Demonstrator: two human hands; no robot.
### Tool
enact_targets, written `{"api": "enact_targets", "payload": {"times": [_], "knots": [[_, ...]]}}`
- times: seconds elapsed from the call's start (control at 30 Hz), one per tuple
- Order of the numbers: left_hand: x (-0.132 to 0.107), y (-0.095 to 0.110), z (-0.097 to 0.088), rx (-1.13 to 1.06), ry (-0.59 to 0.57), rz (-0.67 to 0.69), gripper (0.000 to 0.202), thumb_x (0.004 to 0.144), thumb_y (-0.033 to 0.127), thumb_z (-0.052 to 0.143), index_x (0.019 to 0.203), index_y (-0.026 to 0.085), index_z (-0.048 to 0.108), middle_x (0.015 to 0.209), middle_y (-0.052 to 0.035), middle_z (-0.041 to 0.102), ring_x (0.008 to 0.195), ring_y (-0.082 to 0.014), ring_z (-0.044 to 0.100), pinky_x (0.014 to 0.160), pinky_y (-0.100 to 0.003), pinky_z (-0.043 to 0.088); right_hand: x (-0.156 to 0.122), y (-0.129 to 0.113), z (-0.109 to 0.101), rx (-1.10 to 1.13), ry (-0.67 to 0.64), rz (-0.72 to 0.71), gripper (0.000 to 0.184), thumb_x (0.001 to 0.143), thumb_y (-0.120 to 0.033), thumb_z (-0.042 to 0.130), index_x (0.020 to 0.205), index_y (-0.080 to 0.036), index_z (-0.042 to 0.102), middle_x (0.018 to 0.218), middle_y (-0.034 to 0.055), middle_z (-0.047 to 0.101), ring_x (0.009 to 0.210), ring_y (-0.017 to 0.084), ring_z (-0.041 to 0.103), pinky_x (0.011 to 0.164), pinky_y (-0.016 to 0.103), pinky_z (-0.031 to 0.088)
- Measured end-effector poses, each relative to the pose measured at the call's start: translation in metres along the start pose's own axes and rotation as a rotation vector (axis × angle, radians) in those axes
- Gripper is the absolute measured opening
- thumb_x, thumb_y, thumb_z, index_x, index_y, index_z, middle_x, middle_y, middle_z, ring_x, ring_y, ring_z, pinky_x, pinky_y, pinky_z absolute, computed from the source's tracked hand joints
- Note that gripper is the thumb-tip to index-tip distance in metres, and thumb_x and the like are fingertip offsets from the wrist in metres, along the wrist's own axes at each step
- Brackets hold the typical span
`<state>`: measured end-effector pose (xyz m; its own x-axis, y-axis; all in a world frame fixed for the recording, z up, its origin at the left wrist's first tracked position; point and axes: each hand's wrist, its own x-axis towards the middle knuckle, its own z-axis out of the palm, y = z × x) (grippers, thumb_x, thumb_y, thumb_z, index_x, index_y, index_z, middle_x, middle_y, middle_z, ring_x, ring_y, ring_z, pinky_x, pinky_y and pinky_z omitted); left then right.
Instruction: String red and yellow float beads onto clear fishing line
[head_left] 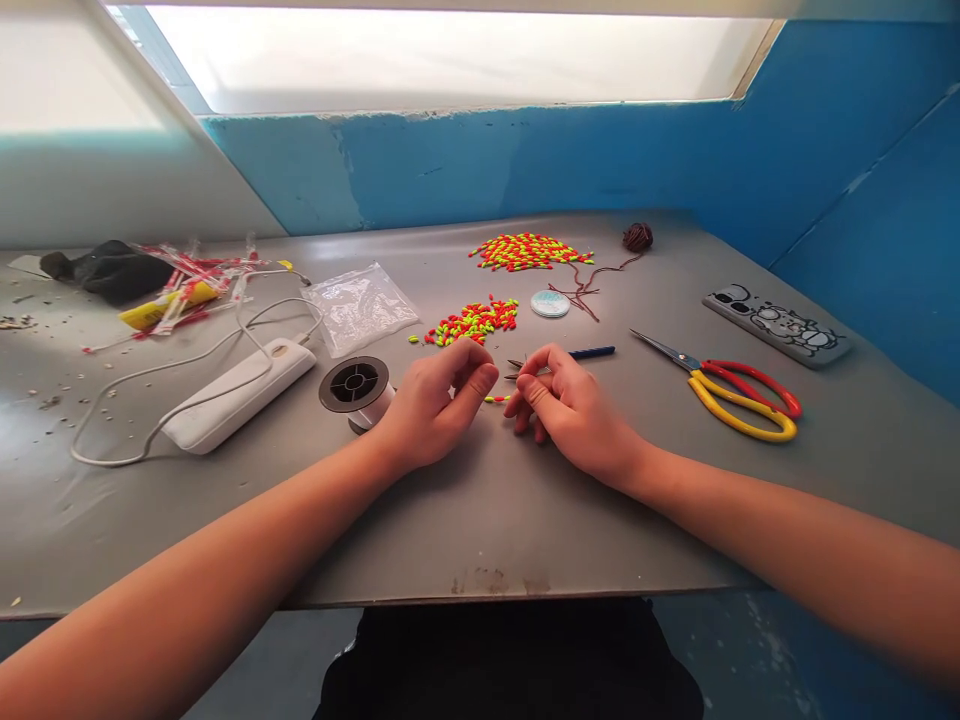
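Observation:
My left hand rests on the grey table with its fingers curled in a pinch, close to a small yellow-and-red bead lying between my hands. My right hand is also pinched, holding a thin needle-like piece upright at its fingertips; what it is I cannot make out. A pile of red and yellow-green beads lies just beyond my left hand. A larger pile sits farther back. A spool of clear line stands left of my left hand.
Red-and-yellow scissors lie at the right, a phone case beyond them. A blue-handled tool, a small round container, brown cord, a clear plastic bag, a white power strip with cable, and wrappers lie around.

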<state>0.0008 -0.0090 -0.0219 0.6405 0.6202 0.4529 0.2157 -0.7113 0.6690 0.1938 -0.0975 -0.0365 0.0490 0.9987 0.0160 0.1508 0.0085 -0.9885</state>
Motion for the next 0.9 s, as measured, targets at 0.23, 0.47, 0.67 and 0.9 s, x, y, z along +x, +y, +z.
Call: {"api": "enact_targets", "payload": {"times": [0.23, 0.47, 0.67, 0.9], "knots": [[0.0006, -0.0015, 0.0046, -0.138, 0.023, -0.079, 0.016, 0.106, 0.033, 0.061, 0.097, 0.019, 0.063, 0.080, 0.0017, 0.067, 0.065, -0.0094, 0.063, 0.063, -0.027, 0.049, -0.0011, -0.0036, -0.0009, -0.140, 0.022, -0.109, 0.015, 0.099, -0.031, 0.071, 0.088, -0.022, 0.068, 0.079, 0.0000, 0.072, 0.068, 0.014, 0.066, 0.059, 0.029, 0.051], [0.0023, -0.0008, 0.0088, -0.351, 0.093, -0.213, 0.010, 0.095, 0.023, 0.075, 0.102, 0.017, 0.076, 0.090, -0.0036, 0.079, 0.081, -0.0124, 0.078, 0.076, -0.024, 0.063, -0.0021, -0.0042, -0.0020, -0.070, 0.015, -0.112, 0.011, 0.097, -0.026, 0.070, 0.087, -0.021, 0.068, 0.078, 0.0003, 0.074, 0.068, 0.016, 0.073, 0.057, 0.027, 0.053], [0.0033, 0.0031, 0.0093, -0.444, 0.065, -0.259, 0.008, 0.092, 0.021, 0.078, 0.097, 0.016, 0.076, 0.088, -0.0035, 0.080, 0.076, -0.0133, 0.080, 0.072, -0.023, 0.067, 0.0000, -0.0018, -0.0019, -0.057, 0.006, -0.094, 0.010, 0.103, -0.026, 0.061, 0.095, -0.022, 0.066, 0.078, -0.0003, 0.073, 0.065, 0.014, 0.071, 0.052, 0.024, 0.050], [0.0033, 0.0050, 0.0078, -0.423, 0.060, -0.271, 0.011, 0.091, 0.025, 0.080, 0.097, 0.016, 0.076, 0.090, -0.0056, 0.082, 0.078, -0.0148, 0.080, 0.074, -0.026, 0.066, 0.0011, -0.0011, -0.0046, -0.079, 0.006, -0.083, 0.029, 0.111, -0.040, 0.050, 0.097, -0.021, 0.067, 0.084, 0.0004, 0.070, 0.054, 0.010, 0.056, 0.050, 0.026, 0.046]]}}
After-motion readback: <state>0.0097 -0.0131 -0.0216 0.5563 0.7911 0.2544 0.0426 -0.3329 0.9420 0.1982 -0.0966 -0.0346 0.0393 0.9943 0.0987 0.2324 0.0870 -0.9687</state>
